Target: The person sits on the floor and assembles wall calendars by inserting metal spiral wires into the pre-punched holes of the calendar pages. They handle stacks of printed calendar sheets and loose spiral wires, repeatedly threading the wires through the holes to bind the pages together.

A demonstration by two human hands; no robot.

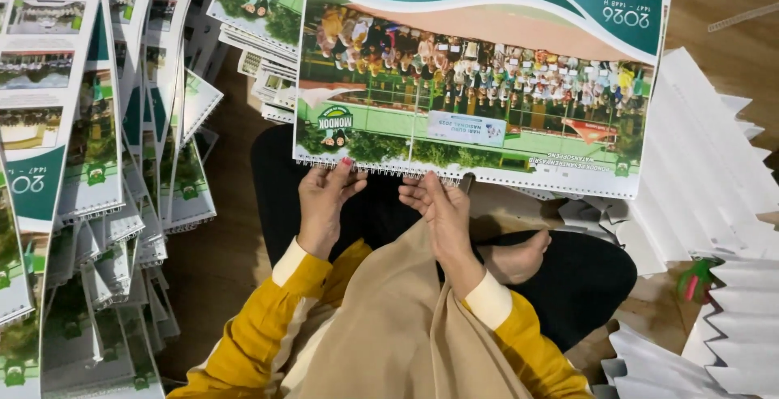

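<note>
A large printed calendar (pixel 487 75) with a group photo and teal wave design lies in front of me, its wire-bound edge (pixel 381 170) facing me. My left hand (pixel 324 200) pinches the wire edge near its left part. My right hand (pixel 438 204) has its fingers on the wire edge near the middle. Both arms wear yellow sleeves with white cuffs. A beige cloth (pixel 406 326) drapes over my lap.
Fanned piles of bound calendars (pixel 97 188) fill the left side, and more sit at the top (pixel 260 34). Stacks of white paper sheets (pixel 706 180) lie on the right, with a green and pink object (pixel 698 279) among them. The floor (pixel 219 253) is wooden.
</note>
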